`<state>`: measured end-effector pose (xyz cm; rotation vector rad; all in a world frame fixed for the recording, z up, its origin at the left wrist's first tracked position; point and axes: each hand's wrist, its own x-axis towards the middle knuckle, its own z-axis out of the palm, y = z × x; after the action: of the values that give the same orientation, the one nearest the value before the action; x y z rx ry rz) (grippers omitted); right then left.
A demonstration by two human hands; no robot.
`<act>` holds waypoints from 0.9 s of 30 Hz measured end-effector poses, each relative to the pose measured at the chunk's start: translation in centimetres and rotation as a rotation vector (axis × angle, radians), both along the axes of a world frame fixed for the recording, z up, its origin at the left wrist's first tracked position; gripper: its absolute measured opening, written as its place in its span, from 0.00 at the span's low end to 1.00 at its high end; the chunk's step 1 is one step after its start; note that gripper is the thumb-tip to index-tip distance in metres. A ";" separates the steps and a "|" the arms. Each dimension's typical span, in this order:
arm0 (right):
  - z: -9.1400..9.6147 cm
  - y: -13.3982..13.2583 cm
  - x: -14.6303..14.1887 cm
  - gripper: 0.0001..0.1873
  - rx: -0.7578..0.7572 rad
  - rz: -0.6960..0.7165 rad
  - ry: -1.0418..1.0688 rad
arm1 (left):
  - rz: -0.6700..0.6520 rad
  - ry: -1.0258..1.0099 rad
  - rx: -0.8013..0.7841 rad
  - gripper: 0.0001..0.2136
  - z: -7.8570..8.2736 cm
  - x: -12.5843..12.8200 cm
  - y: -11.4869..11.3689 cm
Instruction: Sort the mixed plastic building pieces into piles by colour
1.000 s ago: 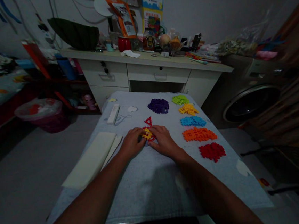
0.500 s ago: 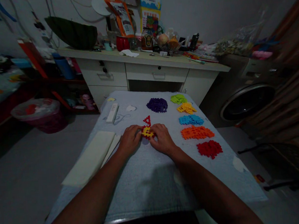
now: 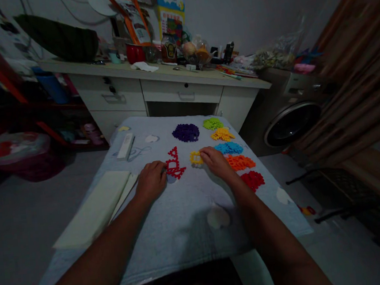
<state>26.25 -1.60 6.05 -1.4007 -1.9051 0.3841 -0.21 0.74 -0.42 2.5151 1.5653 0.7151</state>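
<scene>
My left hand (image 3: 152,179) is closed on the left edge of a red assembly of interlocking toy pieces (image 3: 173,164), made of a small triangle above a square with another part below. My right hand (image 3: 214,159) pinches a yellow square toy piece (image 3: 195,158) by its right side, a little above the cloth. A gap separates the yellow piece from the red assembly. Just beyond my right hand lie the blue pieces (image 3: 229,148) and the orange pieces (image 3: 241,162), with the red pieces (image 3: 253,180) nearer my right forearm.
The cloth-covered table (image 3: 170,224) also bears a purple pile (image 3: 185,132), a green pile (image 3: 212,123), a yellow pile (image 3: 222,134), a white box (image 3: 125,147) and a folded pale sheet (image 3: 96,208). Behind stands a white drawer desk (image 3: 112,94); a washing machine (image 3: 290,111) is at the right.
My right hand has moved the yellow square off the red assembly, to the right. The left hand stays at the red assembly. The whole view has shifted as the head turned right.
</scene>
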 end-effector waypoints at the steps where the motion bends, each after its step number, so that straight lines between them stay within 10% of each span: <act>1: 0.6 -0.2 1.3 0.10 -0.030 -0.016 0.028 | 0.005 0.010 0.003 0.13 0.2 0.1 -0.1; 7: 1.7 -2.1 8.0 0.08 -0.183 -0.202 0.243 | 0.014 0.034 0.005 0.13 1.1 0.6 -0.8; 16: 3.0 -3.2 10.5 0.07 -0.206 -0.301 0.347 | 0.015 0.035 -0.008 0.14 1.3 1.1 -0.9; 27: 4.4 4.5 13.0 0.05 -0.178 -0.522 0.561 | 0.027 0.072 -0.138 0.21 2.0 1.4 2.8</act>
<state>39.20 2.91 10.45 -1.6280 -1.0344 0.6165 1.22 3.49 1.61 2.4500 1.6146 0.5055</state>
